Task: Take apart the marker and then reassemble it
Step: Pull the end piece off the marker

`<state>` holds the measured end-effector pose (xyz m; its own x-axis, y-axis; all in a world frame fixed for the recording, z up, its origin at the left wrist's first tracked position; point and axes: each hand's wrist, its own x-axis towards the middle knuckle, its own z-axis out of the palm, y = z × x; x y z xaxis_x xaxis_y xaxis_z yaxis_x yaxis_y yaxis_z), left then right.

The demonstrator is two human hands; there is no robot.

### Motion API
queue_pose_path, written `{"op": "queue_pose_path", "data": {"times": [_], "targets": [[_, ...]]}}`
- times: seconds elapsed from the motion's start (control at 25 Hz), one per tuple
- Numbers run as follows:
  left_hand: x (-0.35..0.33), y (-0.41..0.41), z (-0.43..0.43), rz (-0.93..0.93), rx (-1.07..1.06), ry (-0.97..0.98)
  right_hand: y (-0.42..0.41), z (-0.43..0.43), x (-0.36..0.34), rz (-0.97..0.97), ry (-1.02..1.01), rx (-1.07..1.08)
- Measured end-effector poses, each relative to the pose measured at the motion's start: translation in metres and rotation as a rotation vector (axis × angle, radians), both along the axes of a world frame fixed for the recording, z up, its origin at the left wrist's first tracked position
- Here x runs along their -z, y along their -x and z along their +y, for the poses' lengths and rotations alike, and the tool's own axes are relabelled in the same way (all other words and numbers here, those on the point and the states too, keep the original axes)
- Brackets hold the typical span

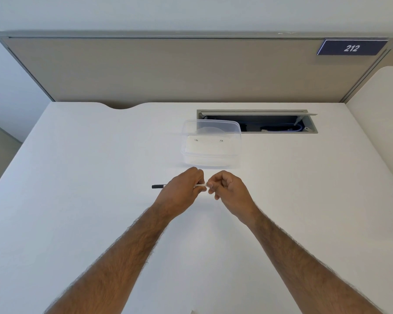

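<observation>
A thin marker (pixel 201 185) with a white barrel and a black end is held level above the white desk. The black end (pixel 159 186) sticks out to the left of my left hand (pixel 182 191), which is wrapped around the barrel. My right hand (pixel 227 190) pinches the barrel's right end with its fingertips. Only a short white stretch of the marker shows between the two hands; the rest is hidden in my fingers.
A clear plastic box (pixel 211 143) stands just behind my hands. Behind it, an open cable hatch (pixel 256 121) is set into the white desk (pixel 77 177). A beige partition (pixel 168 69) closes off the back, with a white panel (pixel 381 98) at the right.
</observation>
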<state>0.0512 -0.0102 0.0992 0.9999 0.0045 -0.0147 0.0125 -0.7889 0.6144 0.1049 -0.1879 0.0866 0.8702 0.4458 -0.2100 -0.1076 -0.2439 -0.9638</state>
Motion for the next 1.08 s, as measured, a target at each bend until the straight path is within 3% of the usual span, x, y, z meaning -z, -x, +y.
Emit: {"op": "queue_pose_path", "data": {"times": [0.68, 1.08], "targets": [[0.011, 0.005, 0.007, 0.007, 0.013, 0.024, -0.008, -0.013, -0.01, 0.037, 0.015, -0.176], [0.018, 0.006, 0.007, 0.014, -0.049, 0.019, -0.013, -0.013, -0.014, 0.034, 0.016, -0.06]]}}
